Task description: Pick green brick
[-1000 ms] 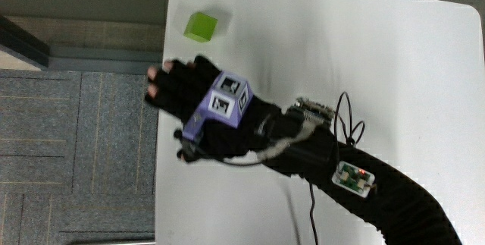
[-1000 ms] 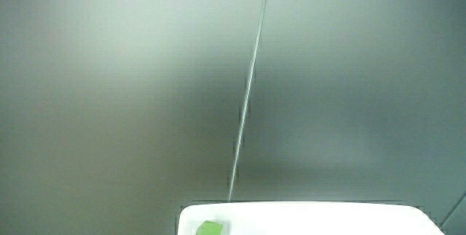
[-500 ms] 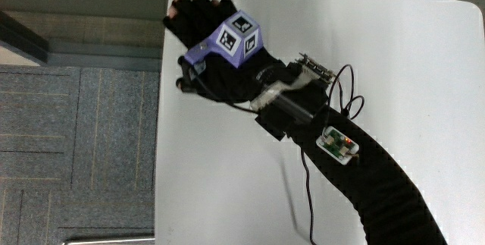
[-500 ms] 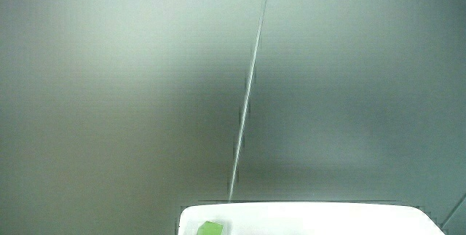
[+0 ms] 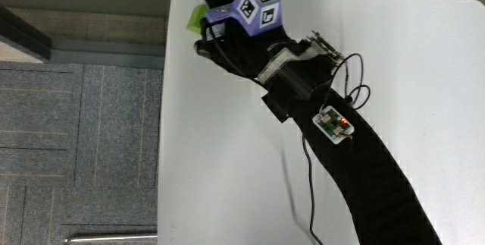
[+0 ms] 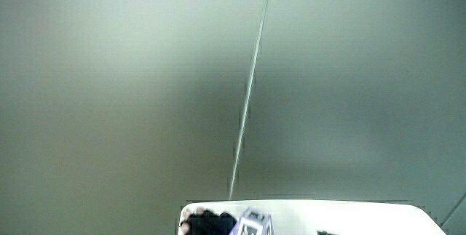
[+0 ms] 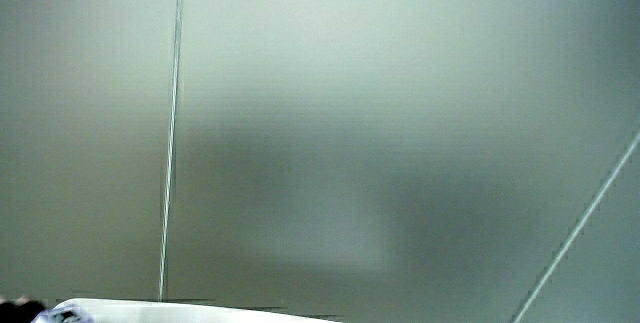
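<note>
The hand [image 5: 227, 10] lies over the corner of the white desk [image 5: 424, 86] farthest from the person. On its back sits the purple cube [image 5: 255, 7], whose faces carry black-and-white square marker patterns rather than letters. Only a sliver of the green brick [image 5: 195, 19] shows. It is at the cube's nine o'clock, at the desk's edge and tucked against the glove. I cannot tell whether the fingers are closed on it. The forearm [image 5: 371, 177] runs from the hand toward five o'clock. It carries looped black cables [image 5: 350, 86] and a small white circuit board [image 5: 333, 124] with a red light. Grey carpet [image 5: 76, 124] lies beside the desk. Both side views show mostly a pale wall. In a side view the hand [image 6: 207, 224] and cube [image 6: 253, 225] show low on the desk [image 6: 349, 217], hiding the brick.
</note>
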Demonstrator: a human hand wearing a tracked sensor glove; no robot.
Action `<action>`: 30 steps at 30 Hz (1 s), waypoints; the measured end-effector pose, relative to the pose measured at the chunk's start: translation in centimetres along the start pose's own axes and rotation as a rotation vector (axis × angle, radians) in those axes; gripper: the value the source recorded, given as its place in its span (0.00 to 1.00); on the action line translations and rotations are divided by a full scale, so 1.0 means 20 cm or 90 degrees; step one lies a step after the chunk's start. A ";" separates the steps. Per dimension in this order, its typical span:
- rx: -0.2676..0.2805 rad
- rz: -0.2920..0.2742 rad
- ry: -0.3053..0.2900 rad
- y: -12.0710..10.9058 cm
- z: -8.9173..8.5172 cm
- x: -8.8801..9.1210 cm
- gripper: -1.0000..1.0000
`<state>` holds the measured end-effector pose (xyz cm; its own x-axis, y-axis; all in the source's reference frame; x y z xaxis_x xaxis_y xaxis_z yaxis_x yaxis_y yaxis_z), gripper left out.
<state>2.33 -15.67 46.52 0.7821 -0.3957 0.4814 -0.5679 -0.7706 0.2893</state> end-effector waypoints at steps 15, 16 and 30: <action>-0.018 0.009 -0.021 0.03 -0.02 -0.05 0.70; -0.015 0.008 -0.019 0.04 -0.03 -0.05 0.72; 0.064 0.016 -0.012 0.02 -0.06 -0.04 1.00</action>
<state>1.31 -15.04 47.22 0.7735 -0.4239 0.4711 -0.5590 -0.8066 0.1921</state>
